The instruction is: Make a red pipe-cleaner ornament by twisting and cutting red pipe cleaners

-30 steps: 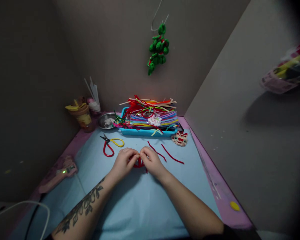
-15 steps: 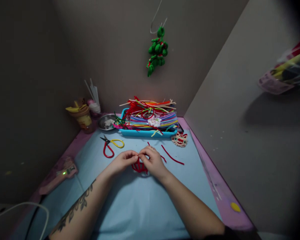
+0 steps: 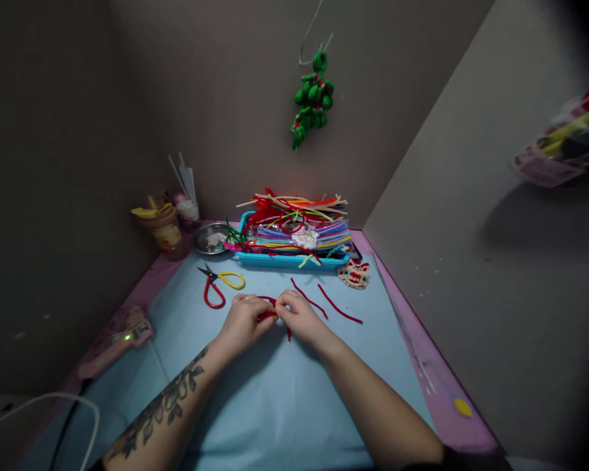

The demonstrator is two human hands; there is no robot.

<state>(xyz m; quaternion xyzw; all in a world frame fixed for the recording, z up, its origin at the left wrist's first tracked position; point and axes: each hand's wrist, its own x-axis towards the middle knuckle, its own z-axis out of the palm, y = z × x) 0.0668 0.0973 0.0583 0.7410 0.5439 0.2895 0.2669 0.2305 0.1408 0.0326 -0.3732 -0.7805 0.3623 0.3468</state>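
Observation:
Between the fingertips of both hands is a bent red pipe-cleaner piece (image 3: pixel 267 314), mostly covered by the fingers. My left hand (image 3: pixel 244 320) is closed around its left part. My right hand (image 3: pixel 298 315) pinches it from the right, fingertips touching those of the left. A short red end pokes out below the hands. One loose red pipe cleaner (image 3: pixel 314 303) lies just beyond my right hand, and a second red strip (image 3: pixel 339 305) lies further right. Scissors (image 3: pixel 213 277) with one red and one yellow handle rest open-bladed beyond my left hand.
A blue tray (image 3: pixel 294 263) heaped with coloured pipe cleaners stands at the back. Beside it are a metal dish (image 3: pixel 209 241) and a beige-and-red ornament (image 3: pixel 355 275). A pink glue gun (image 3: pixel 115 343) lies left. A green decoration (image 3: pixel 314 98) hangs above.
The left hand has turned and wrapped further over the red piece, whose looped shape is now mostly hidden. Both hands remain together at the same spot. The view has shifted slightly.

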